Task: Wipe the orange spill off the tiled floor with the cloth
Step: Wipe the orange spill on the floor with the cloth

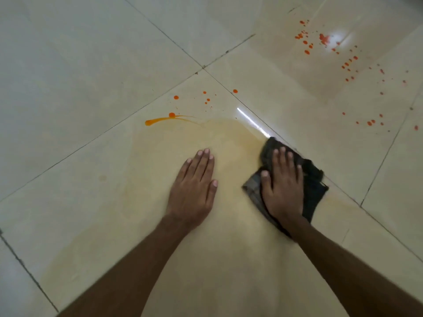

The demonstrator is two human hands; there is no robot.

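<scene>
Floor [80,65]: pale glossy tiles, dark joints [202,67] crossing at upper centre.
Spill [160,120]: bright orange streak with a thin tail, lying ahead of the left hand, at the far left edge of the smear.
Smear [183,143]: faint yellowish film across the centre tile, under and around both hands.
Near drops [175,97]: small orange dots just beyond the streak, close to the joint crossing.
Far drops [325,38]: scattered orange spots at upper right, well apart from the hands.
Cloth [313,186]: dark, crumpled, on the floor at centre right, beside a diagonal joint, at the smear's right edge.
Right hand [282,186]: palm down on the cloth, pressing it to the floor; fingers [282,159] straight, slightly spread, not curled round it.
Left hand [194,191]: flat on the bare floor left of the cloth, apart from it; fingers [201,161] straight and together, thumb out, holding nothing.
Glare [251,121]: thin white reflection just beyond the cloth.
</scene>
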